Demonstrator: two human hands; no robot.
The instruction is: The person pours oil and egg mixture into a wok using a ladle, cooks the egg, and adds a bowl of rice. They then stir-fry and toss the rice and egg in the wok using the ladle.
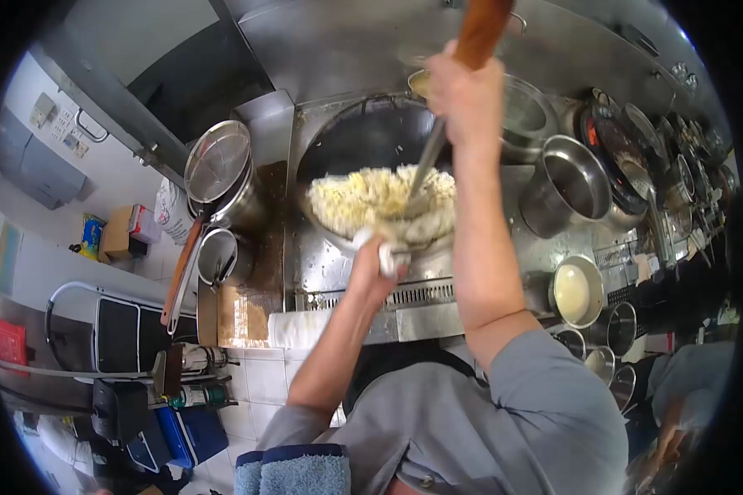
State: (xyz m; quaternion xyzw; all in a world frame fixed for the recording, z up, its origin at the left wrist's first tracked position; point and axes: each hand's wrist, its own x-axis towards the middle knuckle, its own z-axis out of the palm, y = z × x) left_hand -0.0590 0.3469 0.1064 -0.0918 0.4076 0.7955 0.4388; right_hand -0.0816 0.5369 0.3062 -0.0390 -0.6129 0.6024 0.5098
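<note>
A large dark wok (347,136) sits on the metal stove and holds a heap of pale yellow and white food (363,198) that looks like rice with egg. My right hand (466,91) is wrapped round the wooden handle (485,29) of a long metal spatula (427,161), whose lower end is in the food. At the wok's near rim, my left hand (376,268) is closed on a white cloth (378,249) that lies against the rim.
A strainer (217,161) rests over a pot at the left, near a small pot (220,254). Right of the wok stand a deep steel pot (568,186) and a bowl of pale liquid (576,290). Another person (689,379) is at the lower right.
</note>
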